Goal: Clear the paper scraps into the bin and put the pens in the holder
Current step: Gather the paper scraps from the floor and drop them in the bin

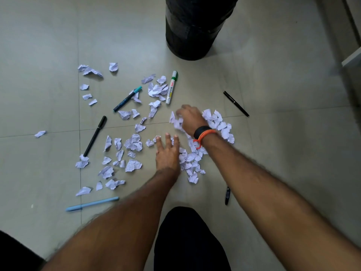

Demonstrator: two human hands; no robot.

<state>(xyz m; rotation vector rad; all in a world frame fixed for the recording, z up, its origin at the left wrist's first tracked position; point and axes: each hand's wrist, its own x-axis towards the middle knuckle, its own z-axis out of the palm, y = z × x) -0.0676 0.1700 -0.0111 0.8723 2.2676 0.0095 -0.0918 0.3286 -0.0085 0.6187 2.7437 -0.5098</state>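
Observation:
Several torn paper scraps lie on the grey tiled floor, loose ones (133, 142) at the left and a gathered heap (218, 124) at the right. My left hand (168, 151) lies flat with fingers spread against the heap's left edge. My right hand (190, 119) is curled over scraps at the heap's top. A black bin (193, 30) stands beyond. Pens lie around: a green whiteboard marker (171, 87), a teal pen (127, 98), a black pen (95, 135), a light blue pen (92, 204), a thin black pen (236, 103) and a dark pen (227, 195) by my right forearm.
My dark-trousered knee (187, 237) is at the bottom centre. A pale furniture edge (351, 55) runs along the right side. No pen holder shows in view.

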